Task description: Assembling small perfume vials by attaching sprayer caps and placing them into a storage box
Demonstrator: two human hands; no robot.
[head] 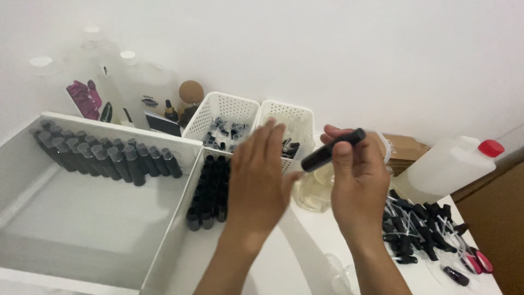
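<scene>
Looking down from the head camera, the right hand (pixel 357 183) is raised above the white table (pixel 295 262), its fingers (pixel 344 155) closed around a slim black tube (pixel 333 149). The tube's long axis runs slantwise: its lower end points down and left toward the left hand (pixel 259 177), its upper end points up and right, past the fingertips. The left hand hangs just beside that lower end, back of the hand to the camera, fingers spread wide and holding nothing; it is blurred.

Behind the hands stand two white perforated baskets (pixel 221 109) with small dark parts inside. Left of them a white tray (pixel 188 147) holds a row of dark tubes (pixel 109 155) lying along its far wall, and a second compartment holds upright black tubes (pixel 210 191). A glass vessel of pale liquid (pixel 314 194) sits between the hands. A heap of black spray caps (pixel 417 229) lies right of the right wrist, with a clear jug, red-capped (pixel 447 166), beyond.
</scene>
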